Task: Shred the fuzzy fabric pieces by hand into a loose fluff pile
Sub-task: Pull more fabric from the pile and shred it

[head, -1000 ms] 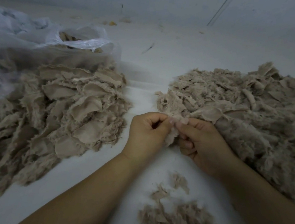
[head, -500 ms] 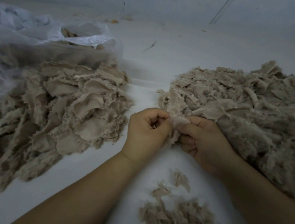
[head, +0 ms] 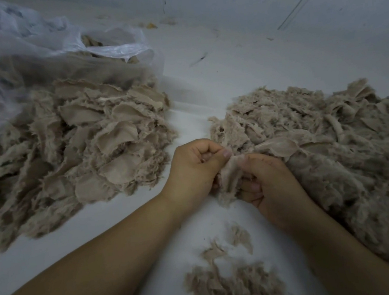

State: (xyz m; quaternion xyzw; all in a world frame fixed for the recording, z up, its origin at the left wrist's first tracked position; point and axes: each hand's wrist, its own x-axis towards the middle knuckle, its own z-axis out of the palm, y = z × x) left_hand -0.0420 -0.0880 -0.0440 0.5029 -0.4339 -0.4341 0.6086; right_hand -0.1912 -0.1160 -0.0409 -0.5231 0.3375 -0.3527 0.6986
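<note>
Mid-task, judging by the piles: big heap of flat fabric pieces at 9 o'clock looks untouched, mixed pile at 3 o'clock, small fluff pile at 6 on the white tabletop. Left hand and right hand, each grip curled tight, pinch one fuzzy beige piece at centre, frayed and limp.

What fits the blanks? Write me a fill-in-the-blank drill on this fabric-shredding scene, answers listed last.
1. Both hands pinch one beige fuzzy fabric piece between the ____ hand and the right hand.
2. The clear plastic bag lies at the far ____.
3. The smallest beige fluff pile lies ____ the person.

Answers: left; left; nearest
</note>
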